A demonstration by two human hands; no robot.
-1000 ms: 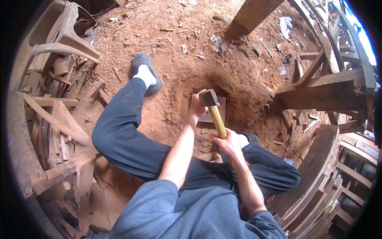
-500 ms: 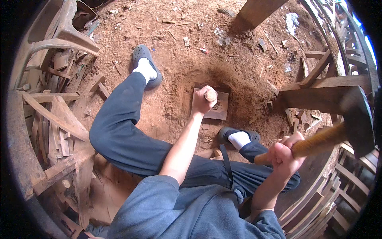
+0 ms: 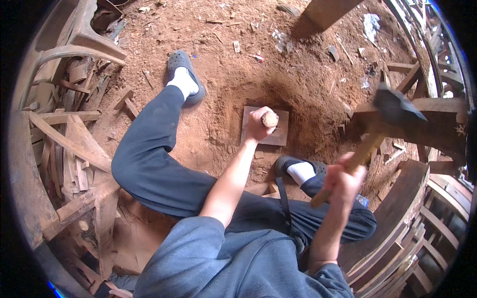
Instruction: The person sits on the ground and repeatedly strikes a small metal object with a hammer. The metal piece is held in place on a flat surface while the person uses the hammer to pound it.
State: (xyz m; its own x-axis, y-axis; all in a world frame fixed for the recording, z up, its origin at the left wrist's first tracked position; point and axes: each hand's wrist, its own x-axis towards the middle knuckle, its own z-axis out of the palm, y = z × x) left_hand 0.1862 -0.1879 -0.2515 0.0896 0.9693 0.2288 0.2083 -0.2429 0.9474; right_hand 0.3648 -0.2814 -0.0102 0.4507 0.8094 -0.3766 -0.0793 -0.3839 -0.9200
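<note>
My left hand (image 3: 257,125) is closed around an upright wooden stick or handle, whose round, battered end (image 3: 270,119) faces up. Whatever lies at its lower end is hidden beneath the fist. Under that hand, a flat square plate (image 3: 251,118) rests in a hollow in the sawdust. Off to the right, my right hand (image 3: 344,179) grips a hammer (image 3: 371,145) by its wooden handle. Its dark, heavy head is raised, slightly blurred, to the right of the stick and apart from it.
Sawdust-covered ground (image 3: 218,64) is littered with chips and scraps. Wooden offcuts (image 3: 74,149) pile up at left beside a curved chair-like frame (image 3: 79,52). A thick beam (image 3: 412,121) and stacked slats (image 3: 397,248) stand at right. A post (image 3: 325,15) rises at the back. My shod feet flank the plate.
The hammer has swung from the far right toward the left, its head now nearer the stick. My right hand has turned and shifted slightly left and up. My left hand keeps its hold.
</note>
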